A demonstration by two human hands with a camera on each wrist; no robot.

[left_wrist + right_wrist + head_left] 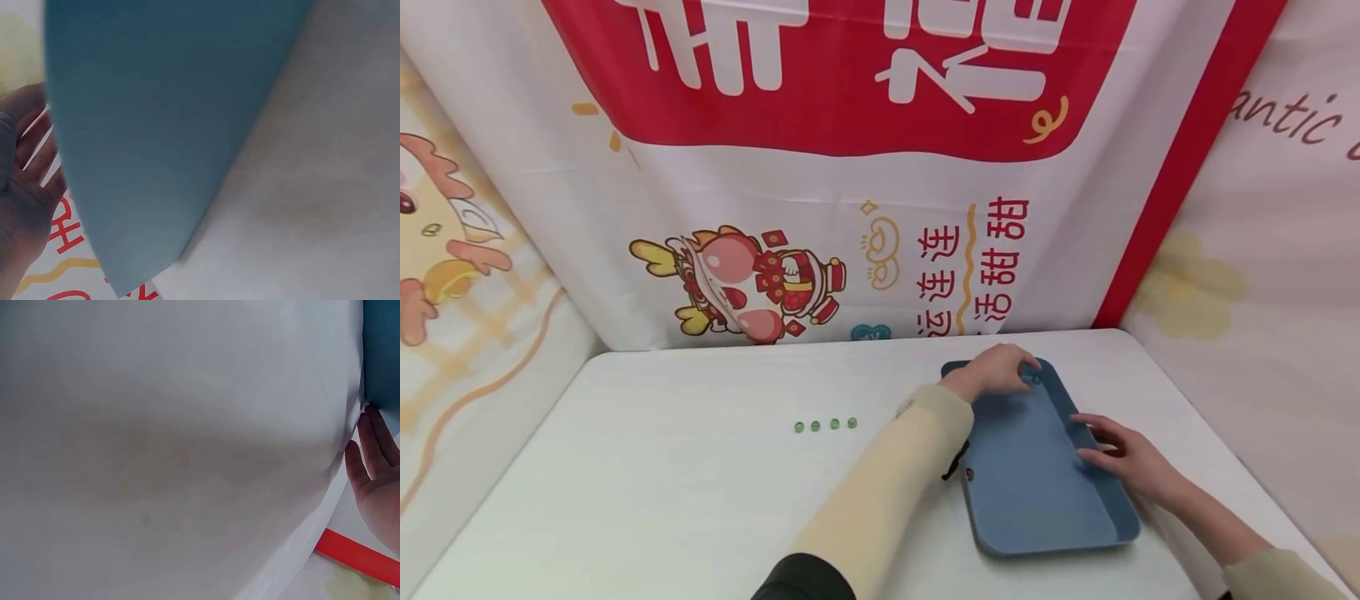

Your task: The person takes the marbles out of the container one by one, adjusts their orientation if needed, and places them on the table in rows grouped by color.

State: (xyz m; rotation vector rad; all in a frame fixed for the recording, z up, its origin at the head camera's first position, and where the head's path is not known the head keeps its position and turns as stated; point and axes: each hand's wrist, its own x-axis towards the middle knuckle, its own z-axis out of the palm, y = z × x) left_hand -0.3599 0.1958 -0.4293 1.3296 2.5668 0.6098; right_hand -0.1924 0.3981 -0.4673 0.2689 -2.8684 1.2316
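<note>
A blue rectangular tray point(1037, 500) lies on the right side of the white table. My left hand point(996, 369) reaches over its far end, thumb and forefinger apart around a small green bead-like piece point(1036, 379); contact with it cannot be made out. In the left wrist view, the tray's outer wall point(150, 137) hides part of that hand point(28, 194). My right hand point(1123, 458) rests at the tray's right rim with fingers spread. The right wrist view shows its fairly straight fingers point(375, 447) beside the tray wall point(381, 356).
Several small green pieces point(816, 426) sit in a row on the white table point(662, 483), left of the tray. A small brownish piece point(970, 474) lies by the tray's left wall. A printed cloth point(820, 183) hangs along the table's back edge.
</note>
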